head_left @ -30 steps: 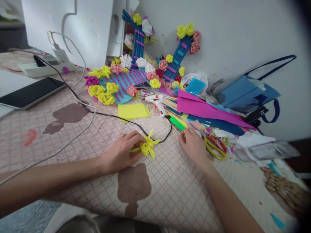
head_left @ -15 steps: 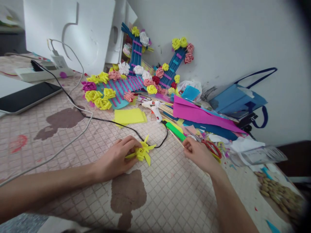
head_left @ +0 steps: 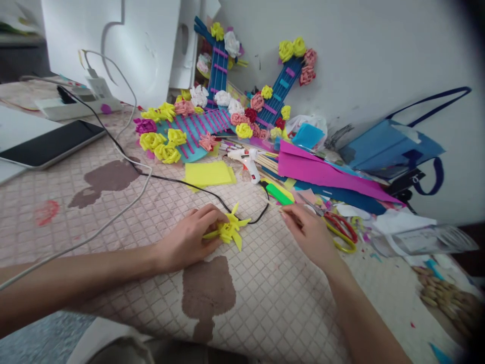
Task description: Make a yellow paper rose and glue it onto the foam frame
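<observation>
My left hand (head_left: 189,237) rests on the patterned tablecloth (head_left: 113,212) with its fingers closed on a yellow paper flower (head_left: 229,230) with pointed petals. My right hand (head_left: 308,230) lies to the right of it, fingers pinched on a thin wooden stick (head_left: 275,206) that runs up and left from the fingertips. Red and yellow scissors (head_left: 341,230) lie just right of that hand. A black cable (head_left: 212,194) curves between the two hands, close behind the flower.
A white glue gun (head_left: 246,162), a yellow paper sheet (head_left: 208,174), a green block (head_left: 278,193) and pink paper (head_left: 322,169) lie behind the hands. Blue frames with paper roses (head_left: 197,129) stand at the wall. A tablet (head_left: 49,144) and power strip (head_left: 71,103) sit far left.
The right hand has shifted slightly near the scissors and now pinches the thin stick. The left hand stays on the yellow flower. The view has swayed a little.
</observation>
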